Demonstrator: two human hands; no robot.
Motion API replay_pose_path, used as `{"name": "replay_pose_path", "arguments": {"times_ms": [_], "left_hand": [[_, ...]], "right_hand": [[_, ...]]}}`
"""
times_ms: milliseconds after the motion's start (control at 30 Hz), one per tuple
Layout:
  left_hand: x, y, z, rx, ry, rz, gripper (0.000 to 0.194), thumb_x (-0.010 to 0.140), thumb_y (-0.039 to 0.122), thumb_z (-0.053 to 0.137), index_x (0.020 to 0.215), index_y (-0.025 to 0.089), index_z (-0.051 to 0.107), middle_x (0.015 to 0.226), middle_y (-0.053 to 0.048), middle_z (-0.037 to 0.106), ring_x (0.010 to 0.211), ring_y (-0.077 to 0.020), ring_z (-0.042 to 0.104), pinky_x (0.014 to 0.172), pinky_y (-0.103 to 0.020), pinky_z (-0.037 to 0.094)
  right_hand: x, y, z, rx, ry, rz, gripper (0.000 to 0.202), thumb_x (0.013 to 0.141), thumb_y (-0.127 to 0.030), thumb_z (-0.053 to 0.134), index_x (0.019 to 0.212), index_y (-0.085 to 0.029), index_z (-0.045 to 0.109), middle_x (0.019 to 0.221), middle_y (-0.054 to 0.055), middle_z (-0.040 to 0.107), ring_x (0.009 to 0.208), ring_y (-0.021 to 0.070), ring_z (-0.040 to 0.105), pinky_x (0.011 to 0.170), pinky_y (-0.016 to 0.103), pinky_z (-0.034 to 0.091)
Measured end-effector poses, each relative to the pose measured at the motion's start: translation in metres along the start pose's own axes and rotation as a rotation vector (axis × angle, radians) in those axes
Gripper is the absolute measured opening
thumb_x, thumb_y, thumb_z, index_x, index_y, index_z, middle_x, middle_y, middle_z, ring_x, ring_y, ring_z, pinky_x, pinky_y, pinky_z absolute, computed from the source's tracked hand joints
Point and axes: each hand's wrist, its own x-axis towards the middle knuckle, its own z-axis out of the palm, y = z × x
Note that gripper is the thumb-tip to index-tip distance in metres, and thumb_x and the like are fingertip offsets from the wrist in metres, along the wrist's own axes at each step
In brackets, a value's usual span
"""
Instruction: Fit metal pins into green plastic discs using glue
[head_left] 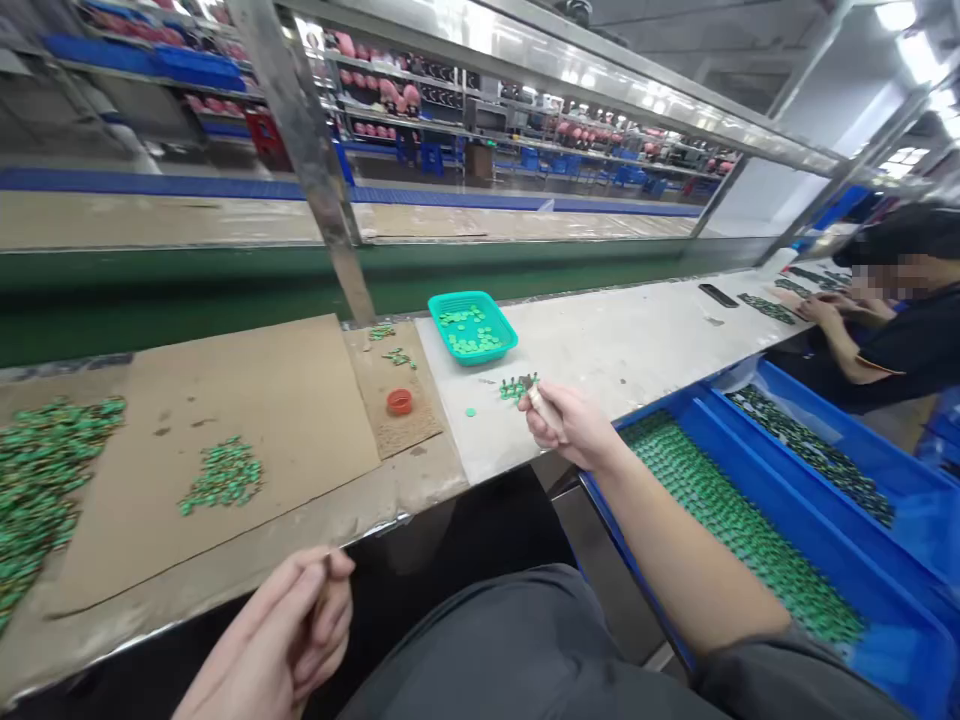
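Note:
My right hand [566,422] is closed over the pale worktop, its thumb and fingers pressed together. A small dark bit shows at its fingertips; I cannot make out what it holds. Right by those fingertips lies a short row of small green parts [513,389]. One loose green disc [471,412] is to their left. My left hand [292,630] is in front of the table edge, above my lap, with fingers curled and thumb against the index finger. Something small and dark shows at that pinch, too small to name. A teal basket [489,354] with green discs stands beyond my right hand.
Cardboard [300,400] covers the left worktop, bearing a small pile [225,474] and a large heap [45,470] of green parts. A red-orange cap [400,401] sits nearby. Blue trays [795,530] filled with parts stand at right. A co-worker [900,310] sits beyond them.

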Motion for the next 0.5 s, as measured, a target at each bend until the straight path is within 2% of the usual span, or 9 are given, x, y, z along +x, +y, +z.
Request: {"name": "replay_pose_path", "arguments": {"times_ms": [133,267,367,500], "left_hand": [[0.005,0.024,0.018,0.058,-0.026,0.019,0.066,0.074,0.082,0.091,0.089,0.023,0.064,0.063,0.007,0.04,0.053,-0.0078,0.028,0.044,-0.02,0.028],[0.016,0.04,0.024,0.167,-0.113,0.096,0.066,0.08,0.084,0.087,0.088,0.022,0.065,0.066,0.007,0.038,0.056,-0.0079,0.031,0.048,-0.021,0.031],[0.024,0.049,0.03,0.157,-0.16,0.138,0.064,0.084,0.083,0.085,0.093,0.022,0.067,0.068,0.007,0.039,0.056,-0.0074,0.031,0.049,-0.021,0.027],[0.031,0.059,0.034,0.044,-0.258,0.129,0.061,0.087,0.08,0.084,0.097,0.022,0.067,0.064,0.01,0.034,0.055,-0.0077,0.024,0.05,-0.022,0.021]], "right_hand": [[-0.004,0.013,0.037,0.136,-0.245,0.168,0.036,0.102,-0.054,0.072,0.091,-0.025,0.056,0.048,-0.014,0.037,0.042,0.0067,0.015,0.039,0.016,0.018],[0.0,0.03,0.062,0.232,-0.399,0.329,0.037,0.111,-0.053,0.058,0.087,-0.029,0.042,0.044,-0.016,0.026,0.041,0.0083,0.002,0.036,0.016,0.008],[0.005,0.045,0.076,0.293,-0.484,0.403,0.039,0.113,-0.051,0.054,0.086,-0.029,0.036,0.042,-0.016,0.026,0.04,0.0084,0.0,0.035,0.015,0.006],[0.006,0.061,0.094,0.384,-0.64,0.459,0.04,0.112,-0.051,0.058,0.086,-0.029,0.037,0.041,-0.016,0.035,0.037,0.0074,0.003,0.033,0.012,0.01]]}}
